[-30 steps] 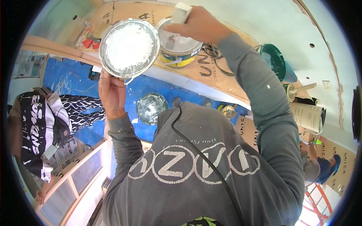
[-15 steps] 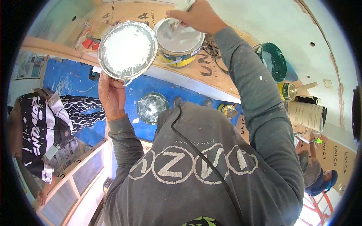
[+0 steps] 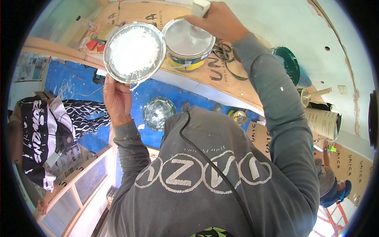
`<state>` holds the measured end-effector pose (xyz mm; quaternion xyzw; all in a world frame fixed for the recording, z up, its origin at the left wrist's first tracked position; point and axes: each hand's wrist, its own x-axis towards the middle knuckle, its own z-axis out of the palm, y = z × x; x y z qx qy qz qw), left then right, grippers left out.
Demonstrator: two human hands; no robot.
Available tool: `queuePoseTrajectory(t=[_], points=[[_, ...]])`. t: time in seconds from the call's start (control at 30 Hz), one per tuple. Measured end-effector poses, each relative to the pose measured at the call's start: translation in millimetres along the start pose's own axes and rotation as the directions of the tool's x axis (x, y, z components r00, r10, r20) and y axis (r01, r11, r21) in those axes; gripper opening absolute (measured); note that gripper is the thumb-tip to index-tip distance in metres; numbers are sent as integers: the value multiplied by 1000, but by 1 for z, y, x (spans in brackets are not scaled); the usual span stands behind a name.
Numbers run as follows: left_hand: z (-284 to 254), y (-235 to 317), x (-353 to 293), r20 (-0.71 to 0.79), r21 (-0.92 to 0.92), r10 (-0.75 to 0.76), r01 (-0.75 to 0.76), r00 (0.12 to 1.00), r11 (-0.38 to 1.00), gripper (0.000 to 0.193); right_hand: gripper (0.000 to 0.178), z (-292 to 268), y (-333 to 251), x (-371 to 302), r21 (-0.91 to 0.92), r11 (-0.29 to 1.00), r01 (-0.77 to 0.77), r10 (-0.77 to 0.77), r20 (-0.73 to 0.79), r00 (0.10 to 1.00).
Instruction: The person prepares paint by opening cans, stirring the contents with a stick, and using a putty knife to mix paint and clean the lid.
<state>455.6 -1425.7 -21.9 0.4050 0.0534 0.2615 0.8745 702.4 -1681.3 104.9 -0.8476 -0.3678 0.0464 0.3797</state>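
Note:
My left hand (image 3: 117, 98) is closed on the lower rim of a round pail lid (image 3: 134, 53), whose upturned face is thickly coated in white. Right beside the lid stands a yellow-and-dark pail (image 3: 188, 43) with smooth pale grey paint or paste in it. Over the pail's far right rim, my right hand (image 3: 219, 21) grips a tool with a pale, blocky handle (image 3: 201, 7). The tool's working end is hidden by the hand and the pail, so its exact kind is not clear.
The pail stands on a cardboard-covered ledge (image 3: 221, 75) with a coiled cable (image 3: 223, 51). A green bucket (image 3: 286, 65) is farther right. On the blue floor sits a white-smeared tub (image 3: 159, 113). One person (image 3: 43, 134) is at left, another (image 3: 331, 185) near a ladder at right.
My right hand has moved right and slightly down at the pail, and the tool's handle now stands more upright. The lid in my left hand has barely moved.

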Motion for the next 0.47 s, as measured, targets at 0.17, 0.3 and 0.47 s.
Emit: queuePoseTrajectory(t=[0.17,0.3,0.47], points=[[7,-4,1,-56,16,-7,8,998,1000,38,46,33,12,-1,52,991,120,-117,-52,992],[-2,-2,2,2,9,1,-1,1000,1000,36,42,26,11,-14,-1,997,78,-78,108,991],[9,0,1,-46,-4,15,-15,999,1000,38,47,2,28,-17,-14,1000,-11,13,116,993]])
